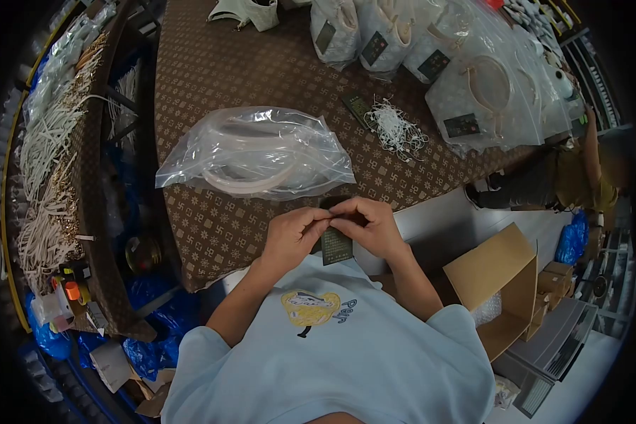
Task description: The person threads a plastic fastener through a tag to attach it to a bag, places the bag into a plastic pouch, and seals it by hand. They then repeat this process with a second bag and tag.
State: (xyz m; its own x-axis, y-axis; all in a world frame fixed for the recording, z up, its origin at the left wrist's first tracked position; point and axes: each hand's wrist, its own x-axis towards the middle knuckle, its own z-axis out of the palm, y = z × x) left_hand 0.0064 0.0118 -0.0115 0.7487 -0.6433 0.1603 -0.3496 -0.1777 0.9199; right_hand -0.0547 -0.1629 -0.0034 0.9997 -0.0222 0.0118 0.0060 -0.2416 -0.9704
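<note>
Close together in front of the chest, my left hand (295, 234) and my right hand (368, 223) pinch at the top of a dark green tag (337, 246). The tag hangs below the fingertips, with small print on its face. Whatever lies between the fingertips is too small to make out. Just beyond the hands, a clear plastic bag (258, 152) with a pale handled item inside lies on the brown patterned table (212, 233). A heap of white strings (396, 128) sits farther right, beside more dark tags (356, 106).
Several wrapped pale bags with dark tags (463, 125) stand at the table's back right. Pale straps (49, 169) fill a rack at left. An open cardboard box (495, 283) is at lower right. Another person (572, 173) stands at the right edge.
</note>
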